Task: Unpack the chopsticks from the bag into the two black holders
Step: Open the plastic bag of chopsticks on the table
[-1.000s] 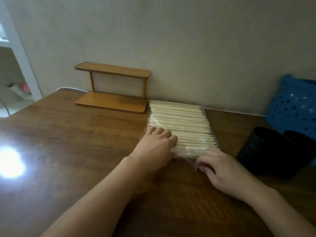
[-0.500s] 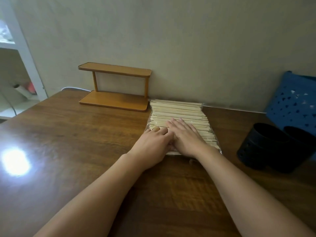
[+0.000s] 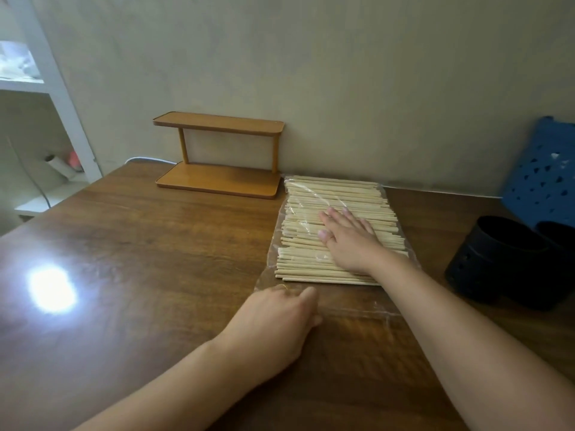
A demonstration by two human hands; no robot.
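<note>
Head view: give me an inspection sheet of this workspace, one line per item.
Surface: brown wooden table, glossy, with a bright light glare at left.
Job's things: chopsticks lying flat in a clear plastic bag; two black holders at right, no chopsticks seen in them.
Clutter: orange two-tier shelf against the wall; blue perforated basket behind the holders.
Grippers: right hand flat on the chopsticks; left hand grips the bag's near edge.
Cables: white cable behind the shelf.
Surroundings: plain wall; white shelving unit at left.
</note>
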